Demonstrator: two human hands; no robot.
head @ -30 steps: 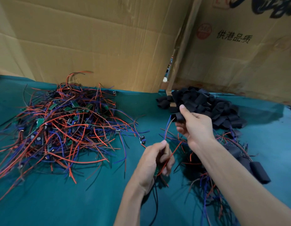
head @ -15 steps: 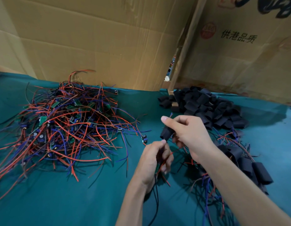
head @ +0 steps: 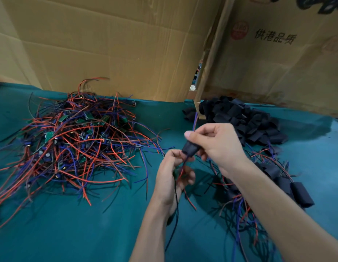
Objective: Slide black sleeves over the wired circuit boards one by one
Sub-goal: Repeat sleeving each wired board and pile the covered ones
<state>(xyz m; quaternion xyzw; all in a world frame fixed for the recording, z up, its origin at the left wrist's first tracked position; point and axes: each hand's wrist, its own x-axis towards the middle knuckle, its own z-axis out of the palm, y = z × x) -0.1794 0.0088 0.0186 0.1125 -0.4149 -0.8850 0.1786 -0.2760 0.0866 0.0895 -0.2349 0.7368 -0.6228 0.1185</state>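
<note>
My right hand (head: 215,142) pinches a black sleeve (head: 189,148) between thumb and fingers, just above my left hand (head: 172,173). My left hand grips a wired circuit board; its red and blue wires run up into the sleeve's lower end, and the board itself is mostly hidden in my fingers. A black wire hangs down from the left hand. On the left lies a big tangled heap of bare wired boards (head: 73,144). A pile of loose black sleeves (head: 245,121) sits at the back right.
Sleeved boards with trailing wires (head: 289,188) lie under and beside my right forearm. A teal cloth (head: 69,233) covers the table. Cardboard walls (head: 126,46) stand along the back, with a narrow gap between two sheets.
My right hand has brought the black sleeve from the sleeve pile down and left to my left hand, and the wires now enter the sleeve.
</note>
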